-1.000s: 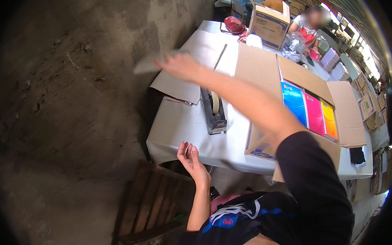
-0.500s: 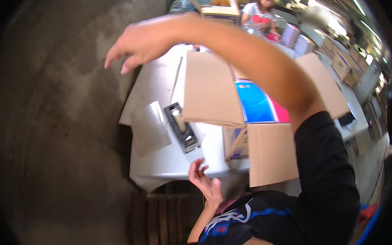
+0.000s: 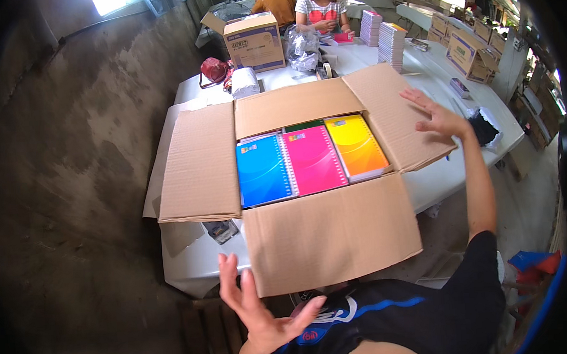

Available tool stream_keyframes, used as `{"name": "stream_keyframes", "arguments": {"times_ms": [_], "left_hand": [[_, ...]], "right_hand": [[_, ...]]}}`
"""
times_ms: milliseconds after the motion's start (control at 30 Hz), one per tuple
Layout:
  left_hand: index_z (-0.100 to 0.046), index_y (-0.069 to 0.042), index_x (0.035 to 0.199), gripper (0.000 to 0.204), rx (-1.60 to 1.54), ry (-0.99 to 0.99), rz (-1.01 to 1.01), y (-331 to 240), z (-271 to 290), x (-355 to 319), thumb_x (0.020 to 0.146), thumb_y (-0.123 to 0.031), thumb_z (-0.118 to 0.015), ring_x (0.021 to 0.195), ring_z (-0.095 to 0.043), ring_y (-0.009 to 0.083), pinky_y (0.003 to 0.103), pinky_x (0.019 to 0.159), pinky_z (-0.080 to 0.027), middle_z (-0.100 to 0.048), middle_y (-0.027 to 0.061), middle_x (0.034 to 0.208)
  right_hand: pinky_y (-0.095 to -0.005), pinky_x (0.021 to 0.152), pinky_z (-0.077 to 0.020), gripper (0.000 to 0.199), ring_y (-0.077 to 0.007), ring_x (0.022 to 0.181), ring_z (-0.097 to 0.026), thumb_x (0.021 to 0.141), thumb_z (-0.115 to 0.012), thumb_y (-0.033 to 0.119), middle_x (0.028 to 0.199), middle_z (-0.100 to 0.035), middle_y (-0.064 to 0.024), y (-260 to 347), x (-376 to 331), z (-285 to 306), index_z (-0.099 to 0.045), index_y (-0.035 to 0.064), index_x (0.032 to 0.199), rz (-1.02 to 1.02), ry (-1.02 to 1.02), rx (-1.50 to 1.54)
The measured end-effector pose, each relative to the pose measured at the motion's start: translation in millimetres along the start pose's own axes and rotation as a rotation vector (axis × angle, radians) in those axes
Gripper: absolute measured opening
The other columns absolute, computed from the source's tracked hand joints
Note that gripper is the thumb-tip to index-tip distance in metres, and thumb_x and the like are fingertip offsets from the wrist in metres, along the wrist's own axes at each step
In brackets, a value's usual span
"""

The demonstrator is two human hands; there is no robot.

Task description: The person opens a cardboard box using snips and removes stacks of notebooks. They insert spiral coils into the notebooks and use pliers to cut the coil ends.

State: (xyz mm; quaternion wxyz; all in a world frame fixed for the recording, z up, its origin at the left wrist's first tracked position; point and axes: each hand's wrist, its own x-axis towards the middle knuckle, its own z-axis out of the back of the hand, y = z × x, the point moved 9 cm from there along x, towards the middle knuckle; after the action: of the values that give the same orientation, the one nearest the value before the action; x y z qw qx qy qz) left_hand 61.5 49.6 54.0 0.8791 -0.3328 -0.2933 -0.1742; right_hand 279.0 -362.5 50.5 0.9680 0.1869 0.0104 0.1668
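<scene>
An opened cardboard box (image 3: 331,235) stands on the white table, its flaps folded outward. Inside lie spiral notebooks in rows: a blue notebook (image 3: 264,171), a pink notebook (image 3: 313,161) and a yellow-orange notebook (image 3: 357,146), with a dark green edge behind the pink one. My left hand (image 3: 262,316) is held up near the front flap's left corner, fingers spread, holding nothing. Over the right flap, my right hand (image 3: 439,116) has its fingers stretched out; whether it touches the cardboard I cannot tell. A black tape dispenser (image 3: 221,230) shows partly from beneath the left flap.
Across the white table (image 3: 434,185) stand another carton (image 3: 255,45), clear plastic wrap (image 3: 303,48), a red bag (image 3: 214,70) and notebook stacks (image 3: 391,45). A person in a striped shirt (image 3: 323,13) sits at the far side. More cartons (image 3: 471,55) lie at right.
My right hand has swung from the far left, across the box, to the right flap. My left hand has come nearer and spread wider. The view has shifted, showing the whole box.
</scene>
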Motion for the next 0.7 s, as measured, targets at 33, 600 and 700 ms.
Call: {"name": "stream_keyframes", "arguments": {"times_ms": [33, 600, 700], "left_hand": [[-0.007, -0.004, 0.144, 0.121, 0.039, 0.043, -0.009, -17, -16, 8, 0.06, -0.054, -0.077, 0.135, -0.016, 0.0403, 0.053, 0.104, -0.021, -0.01, 0.0259, 0.146], [-0.06, 0.006, 0.084, 0.051, -0.454, -0.686, 0.735, 139, -86, 16, 0.091, -0.043, -0.051, 0.081, -0.051, 0.0139, 0.029, 0.076, -0.04, -0.06, 0.0074, 0.083], [-0.06, 0.006, 0.08, 0.049, -0.506, -0.775, 0.743, 144, -89, 11, 0.09, -0.041, -0.052, 0.075, -0.051, 0.0128, 0.028, 0.07, -0.041, -0.06, 0.0061, 0.077]], "right_hand": [[-0.0401, 0.113, -0.0129, 0.08, -0.0314, 0.139, -0.016, 0.08, -0.062, 0.052, 0.148, -0.023, -0.0168, -9, -3, -9, -0.029, 0.0163, 0.143, 0.06, -0.081, 0.097], [-0.0394, 0.112, -0.0185, 0.07, -0.023, 0.138, -0.017, 0.093, -0.039, 0.05, 0.15, -0.015, -0.0096, -2, 42, -212, -0.017, 0.0091, 0.145, 0.102, -0.305, 1.449], [-0.0398, 0.111, -0.019, 0.069, -0.0234, 0.137, -0.018, 0.093, -0.039, 0.05, 0.15, -0.016, -0.0099, 12, 62, -257, -0.018, 0.0091, 0.145, 0.006, -0.314, 1.404]]}}
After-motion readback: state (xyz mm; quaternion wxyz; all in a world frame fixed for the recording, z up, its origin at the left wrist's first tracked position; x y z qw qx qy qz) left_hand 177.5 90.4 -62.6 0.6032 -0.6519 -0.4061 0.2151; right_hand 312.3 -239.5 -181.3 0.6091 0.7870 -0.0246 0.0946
